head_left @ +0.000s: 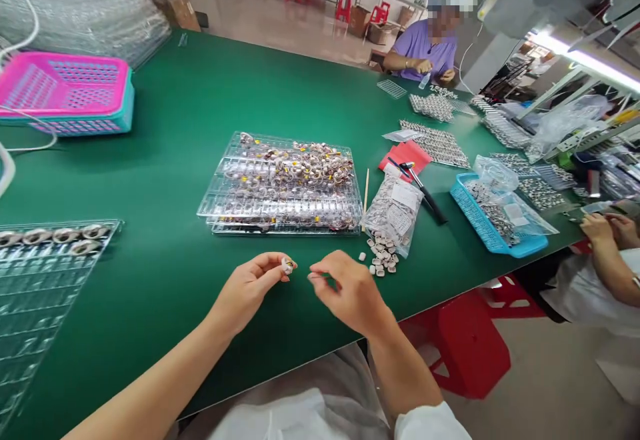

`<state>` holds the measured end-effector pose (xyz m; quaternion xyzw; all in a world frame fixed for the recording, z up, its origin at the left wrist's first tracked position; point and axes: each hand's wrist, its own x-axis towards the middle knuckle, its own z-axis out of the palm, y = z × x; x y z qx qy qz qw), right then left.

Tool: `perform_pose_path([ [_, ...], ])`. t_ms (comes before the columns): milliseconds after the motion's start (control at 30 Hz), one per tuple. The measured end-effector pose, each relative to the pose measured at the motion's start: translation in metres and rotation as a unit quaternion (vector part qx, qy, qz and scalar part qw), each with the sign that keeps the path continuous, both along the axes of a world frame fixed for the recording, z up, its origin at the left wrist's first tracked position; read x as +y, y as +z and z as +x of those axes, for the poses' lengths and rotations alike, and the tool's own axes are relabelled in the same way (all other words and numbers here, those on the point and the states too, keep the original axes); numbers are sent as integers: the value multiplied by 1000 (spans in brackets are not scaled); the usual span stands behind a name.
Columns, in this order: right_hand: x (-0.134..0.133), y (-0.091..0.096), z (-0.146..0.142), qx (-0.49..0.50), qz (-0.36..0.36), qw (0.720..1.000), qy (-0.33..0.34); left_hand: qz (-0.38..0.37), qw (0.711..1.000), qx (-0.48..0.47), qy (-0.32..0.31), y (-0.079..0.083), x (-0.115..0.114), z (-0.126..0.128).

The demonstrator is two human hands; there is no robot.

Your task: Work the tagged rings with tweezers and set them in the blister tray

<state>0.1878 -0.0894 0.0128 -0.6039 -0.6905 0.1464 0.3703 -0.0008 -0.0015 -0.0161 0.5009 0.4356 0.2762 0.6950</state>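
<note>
One broad green table carries a stack of clear trays filled with ring-shaped pieces. Beside the stack is a plastic bag whose white label is too small to read, and no brand shows. Nearer, the right hand has its fingertips drawn together, and I cannot tell whether it holds anything. The left hand pinches a small white part just above the table's near edge. A light, steady pinch close to the other hand probably suits it best.
</note>
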Motion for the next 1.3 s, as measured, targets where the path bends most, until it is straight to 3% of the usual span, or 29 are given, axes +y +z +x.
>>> perform_pose_path([
  [167, -27, 2, 73, -103, -29, 977, -184, -10, 1000, 5, -4, 3, -1, 3],
  [267, -30, -8, 98, -182, -65, 956, -219, -19, 1000, 5, -7, 9, -1, 5],
  [533, -2, -30, 80, -339, -182, 892, -239, -20, 1000, -6, -3, 12, -2, 4],
  [733, 9, -30, 80, -337, -182, 888, -254, -21, 999, -28, -3, 7, -1, 1],
  [833, 2, -19, 69, -283, -158, 919, -226, -28, 998, -53, 8, 11, -1, 0],
  [900, -5, -8, 53, -126, -122, 972, -158, -29, 997, -72, 20, 14, -1, -1],
  [933, -7, -4, 44, -47, -132, 983, -121, -28, 996, -83, 26, 15, -1, -1],
  [1000, -7, 2, 23, 67, -146, 985, -67, -26, 993, -109, 31, 15, -1, -2],
  [1100, 1, 2, -7, 132, -153, 979, -23, -26, 989, -144, 27, 15, -3, -3],
  [1300, 20, -12, -36, 134, -72, 985, -75, -37, 986, -157, 33, 20, -6, -4],
])
